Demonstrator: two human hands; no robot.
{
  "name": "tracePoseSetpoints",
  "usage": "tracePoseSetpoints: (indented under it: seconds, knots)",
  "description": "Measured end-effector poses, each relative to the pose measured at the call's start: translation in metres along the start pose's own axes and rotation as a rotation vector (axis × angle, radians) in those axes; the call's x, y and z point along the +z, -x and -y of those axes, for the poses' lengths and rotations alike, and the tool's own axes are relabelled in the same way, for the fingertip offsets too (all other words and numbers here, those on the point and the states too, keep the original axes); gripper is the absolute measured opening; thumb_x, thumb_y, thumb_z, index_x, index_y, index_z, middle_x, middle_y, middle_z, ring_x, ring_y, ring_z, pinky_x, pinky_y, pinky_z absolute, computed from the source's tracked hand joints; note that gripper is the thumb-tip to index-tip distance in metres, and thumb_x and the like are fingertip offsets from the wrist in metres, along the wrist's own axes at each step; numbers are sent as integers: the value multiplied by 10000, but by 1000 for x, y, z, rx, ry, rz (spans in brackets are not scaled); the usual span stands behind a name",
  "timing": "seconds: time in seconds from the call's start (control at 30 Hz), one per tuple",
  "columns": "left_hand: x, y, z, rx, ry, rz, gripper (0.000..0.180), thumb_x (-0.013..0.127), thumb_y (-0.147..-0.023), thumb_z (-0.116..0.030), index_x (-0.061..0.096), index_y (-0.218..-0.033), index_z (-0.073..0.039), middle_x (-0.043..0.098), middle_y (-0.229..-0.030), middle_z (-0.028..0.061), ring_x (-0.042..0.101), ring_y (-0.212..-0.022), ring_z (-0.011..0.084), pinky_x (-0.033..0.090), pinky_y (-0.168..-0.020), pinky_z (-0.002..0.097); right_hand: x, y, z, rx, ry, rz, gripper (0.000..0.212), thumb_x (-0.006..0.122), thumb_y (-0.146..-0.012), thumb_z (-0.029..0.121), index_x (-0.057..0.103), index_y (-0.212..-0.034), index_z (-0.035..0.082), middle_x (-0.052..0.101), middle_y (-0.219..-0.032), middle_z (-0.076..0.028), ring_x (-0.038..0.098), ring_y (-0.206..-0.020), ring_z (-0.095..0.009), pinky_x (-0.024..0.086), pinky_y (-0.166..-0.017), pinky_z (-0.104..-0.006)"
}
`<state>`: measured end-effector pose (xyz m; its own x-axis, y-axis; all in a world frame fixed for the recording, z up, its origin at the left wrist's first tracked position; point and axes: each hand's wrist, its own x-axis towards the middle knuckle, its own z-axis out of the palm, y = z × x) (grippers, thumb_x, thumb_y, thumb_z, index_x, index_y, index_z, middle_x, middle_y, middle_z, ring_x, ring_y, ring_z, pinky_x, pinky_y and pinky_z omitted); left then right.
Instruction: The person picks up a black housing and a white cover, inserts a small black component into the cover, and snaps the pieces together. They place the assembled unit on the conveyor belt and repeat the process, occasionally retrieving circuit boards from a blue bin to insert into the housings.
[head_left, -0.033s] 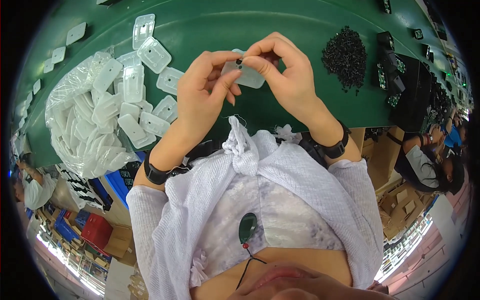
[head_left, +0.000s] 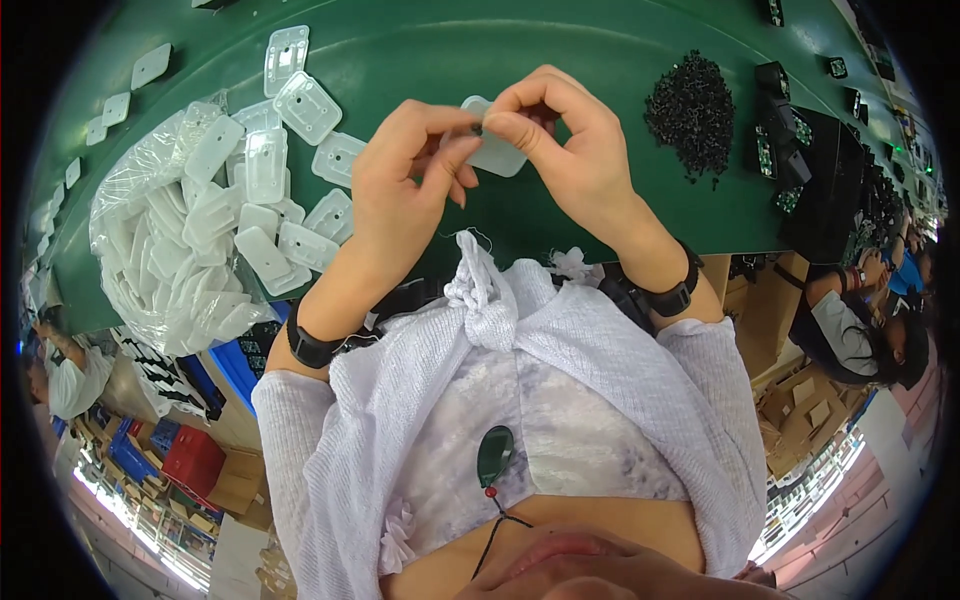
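A translucent white plastic cover plate (head_left: 498, 158) with rounded corners is held over the table between my hands. My right hand (head_left: 562, 135) is closed on its upper edge, with thumb and forefinger pinched together. My left hand (head_left: 412, 160) is closed beside the plate's left side. Its thumb and forefinger pinch at a small black part (head_left: 477, 129) near the right thumb tip. The fingers partly cover that part, so I cannot tell whether it sits in the plate.
On the green table (head_left: 590, 215), a clear bag (head_left: 112, 215) spills similar plates, several lying loose (head_left: 308, 108) beside it. A heap of small black parts (head_left: 690, 115) lies to the right, near black housings with circuit boards (head_left: 775, 145). Other people sit at both sides.
My left fingertips have shifted slightly at the plate's left side, and the black part is now more covered. The right hand has barely moved.
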<state>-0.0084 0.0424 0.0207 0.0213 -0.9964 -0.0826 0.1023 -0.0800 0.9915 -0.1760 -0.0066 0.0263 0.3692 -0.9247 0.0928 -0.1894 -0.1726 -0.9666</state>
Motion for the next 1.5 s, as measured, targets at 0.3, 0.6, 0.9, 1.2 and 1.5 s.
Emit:
tracePoseSetpoints:
  seconds: [0.3, 0.6, 0.9, 1.2, 1.5]
  knots:
    - [-2, 2, 5, 84, -169, 22, 60, 610, -889, 60, 619, -933, 19, 584, -860, 62, 620, -599, 107, 448, -448, 208, 4, 4, 2, 42, 83, 13, 114, 702, -876, 106, 652, -889, 5, 579, -823, -6, 486, -669, -66, 392, -589, -211]
    - [3, 1, -1, -28, 106, -79, 182, 571, -928, 43, 544, -1108, 47, 600, -856, 93, 660, -675, 161, 561, -592, 242, 1, 2, 1, -155, 140, -9, 80, 706, -842, 46, 657, -887, 1, 605, -848, -24, 513, -666, -93, 402, -585, -215]
    - [-9, 5, 7, -204, 158, 6, 123, 531, -966, 10, 533, -1076, 67, 664, -979, 155, 700, -878, 220, 578, -788, 305, 6, 6, -2, -72, 184, -34, 68, 702, -829, 19, 636, -846, 12, 574, -796, -17, 512, -681, -91, 403, -592, -229]
    - [-2, 7, 21, 164, -26, 15, 89, 595, -930, 23, 553, -1002, 53, 528, -1045, 98, 667, -846, 181, 558, -760, 267, 13, 13, -10, 263, -192, 2, 94, 699, -851, 44, 610, -854, 17, 546, -785, 3, 462, -652, -55, 377, -584, -196]
    - [-5, 6, 8, -95, 197, 55, 87, 590, -955, -39, 551, -986, 32, 616, -928, 91, 651, -777, 155, 539, -686, 257, -7, 8, -6, -246, 256, -72, 289, 778, -792, 136, 620, -1017, 46, 579, -917, -20, 513, -779, -109, 403, -691, -234]
